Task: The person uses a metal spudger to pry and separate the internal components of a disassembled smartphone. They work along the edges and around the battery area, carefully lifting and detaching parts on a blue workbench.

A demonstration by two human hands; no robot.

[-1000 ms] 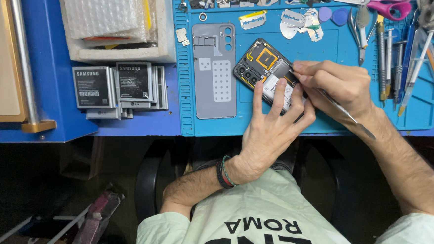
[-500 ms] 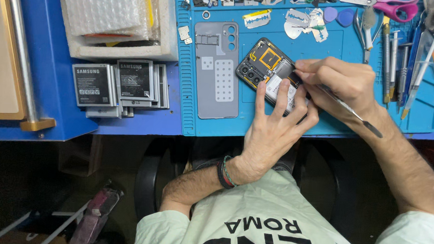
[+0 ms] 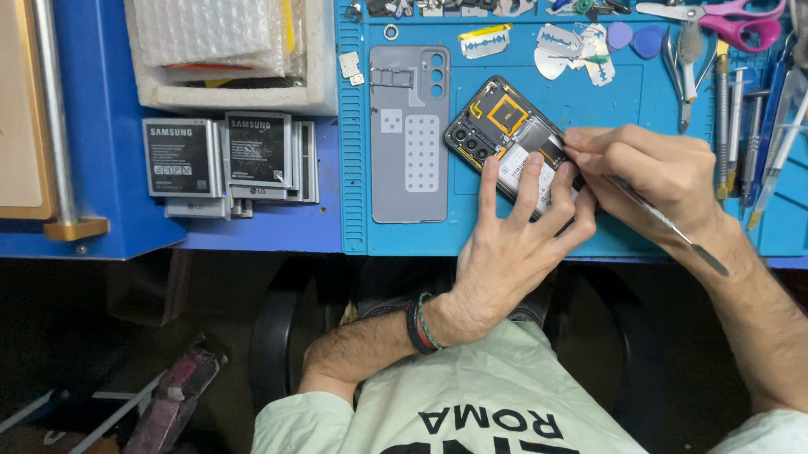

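Phone: opened phone (image 3: 505,136) lies tilted on the blue mat (image 3: 607,228), near the mat's front edge, just right of the grey back cover (image 3: 407,135).
Open room: bare mat right of the phone; tools (image 3: 751,116) line the right edge, well apart from the phone.
Tabletop edge: batteries (image 3: 223,158) stacked near the front edge of the tabletop (image 3: 265,234), left of the mat.
Tray: white foam tray (image 3: 236,94) holds bubble wrap (image 3: 203,9).
Left hand: left hand (image 3: 513,247) fingers spread, tips pressing the phone's lower part.
Right hand: right hand (image 3: 656,171) pinches a thin metal tool (image 3: 667,224), fingertips at the phone's right edge.
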